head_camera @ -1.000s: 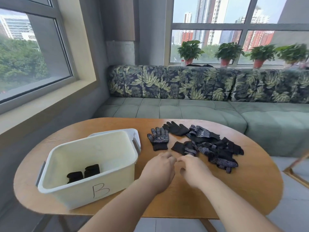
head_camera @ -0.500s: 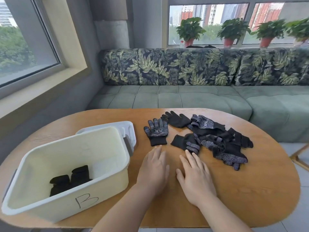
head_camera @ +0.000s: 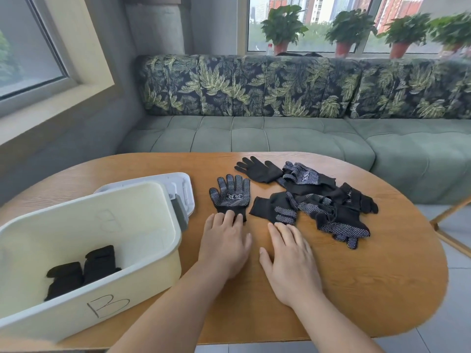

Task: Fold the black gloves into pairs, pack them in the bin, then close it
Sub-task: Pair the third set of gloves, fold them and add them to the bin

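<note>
We see the left hand (head_camera: 224, 247) flat, fingers straight and together, tips on the cuff of one dotted glove (head_camera: 230, 197) mid-tabletop. The right hand (head_camera: 290, 261), equally flat, touches a tangled glove heap (head_camera: 331, 217), uncountable, toward the far edge. One bin (head_camera: 153, 276) at the left edge holds two folded pairs (head_camera: 100, 261).

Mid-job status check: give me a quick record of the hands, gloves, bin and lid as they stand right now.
left hand: flat, fingertips on the cuff of the spread glove
right hand: flat on the table, fingertips at the edge of the glove pile
bin: open, marked B
folded pairs: two, inside the bin
lid: off, lying behind the bin
</note>
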